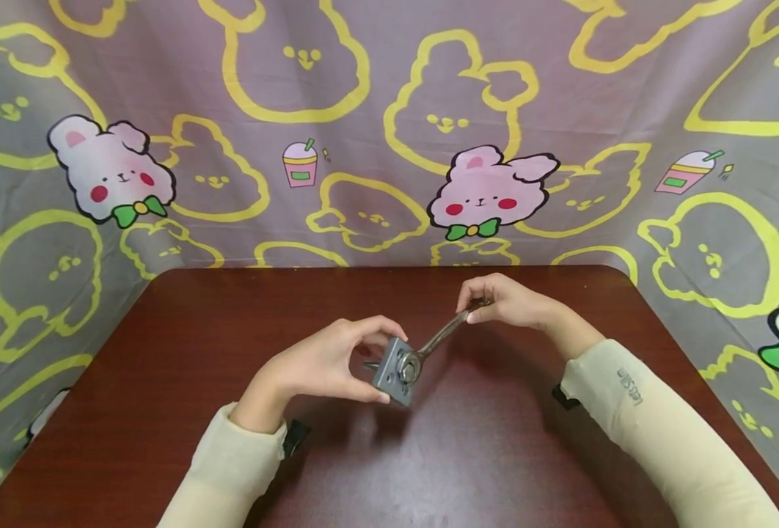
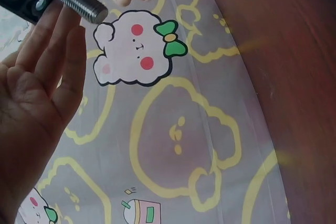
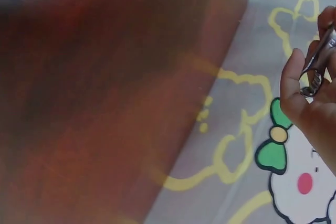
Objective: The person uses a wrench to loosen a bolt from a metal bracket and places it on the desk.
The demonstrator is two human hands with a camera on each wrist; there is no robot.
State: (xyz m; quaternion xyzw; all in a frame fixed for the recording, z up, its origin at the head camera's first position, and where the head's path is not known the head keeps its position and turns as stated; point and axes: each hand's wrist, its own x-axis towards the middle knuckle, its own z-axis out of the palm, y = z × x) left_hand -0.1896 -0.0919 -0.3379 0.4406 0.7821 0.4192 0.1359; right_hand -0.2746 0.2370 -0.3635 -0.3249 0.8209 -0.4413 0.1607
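My left hand (image 1: 320, 359) holds a small grey square plate (image 1: 396, 392) with holes by its edges, tilted above the table. A thick bolt passes through the plate. Its hex end (image 1: 408, 371) faces right, and the threaded shank (image 2: 79, 1) sticks out on the palm side in the left wrist view. One end of a metal wrench (image 1: 439, 339) sits at that hex end. The wrench's other end is pinched between the thumb and fingers of my right hand (image 1: 505, 301). In the right wrist view, a ring-shaped wrench end (image 3: 313, 81) shows beside the thumb.
Below both hands lies a dark red-brown table (image 1: 198, 352) with rounded far corners. A patterned cloth (image 1: 363, 95) with cartoon rabbits hangs behind it and along the sides.
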